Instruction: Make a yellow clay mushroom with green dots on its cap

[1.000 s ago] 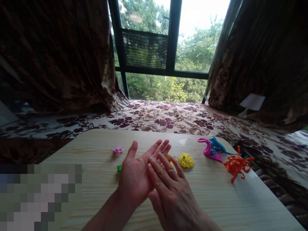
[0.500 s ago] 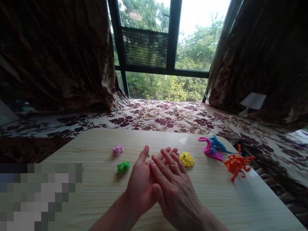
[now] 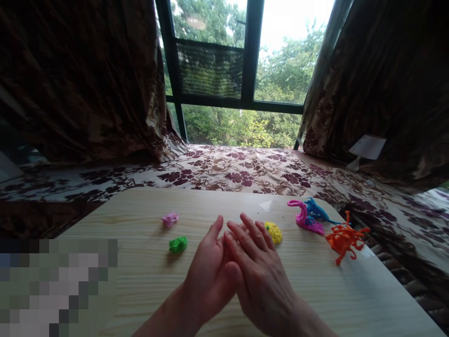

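Observation:
Over the near middle of the table, my left hand [image 3: 207, 276] lies palm up with its thumb raised. Across that palm rests my right hand [image 3: 261, 274], palm down, its fingers stretched forward and slightly apart. The palms face each other closely, and whatever may lie between them is hidden. To the left sit a lump of green modelling clay [image 3: 178, 244] and a smaller pale pink lump [image 3: 170, 219]. Just beyond the right fingertips is a flattened, textured yellow clay piece [image 3: 274, 233] with a small green dot, partly covered by the fingers.
At the table's right stand a magenta clay figure with a curved neck [image 3: 304, 222], a blue clay figure with a long tail [image 3: 318, 211] and an orange many-armed clay figure [image 3: 345, 241]. The wooden table [image 3: 140, 281] borders a flower-patterned cloth [image 3: 242, 168] below the window.
My right hand has slid a little over the left, its fingers rising slightly. Between thumb and fingers, a tiny green crumb on the table has gone out of sight.

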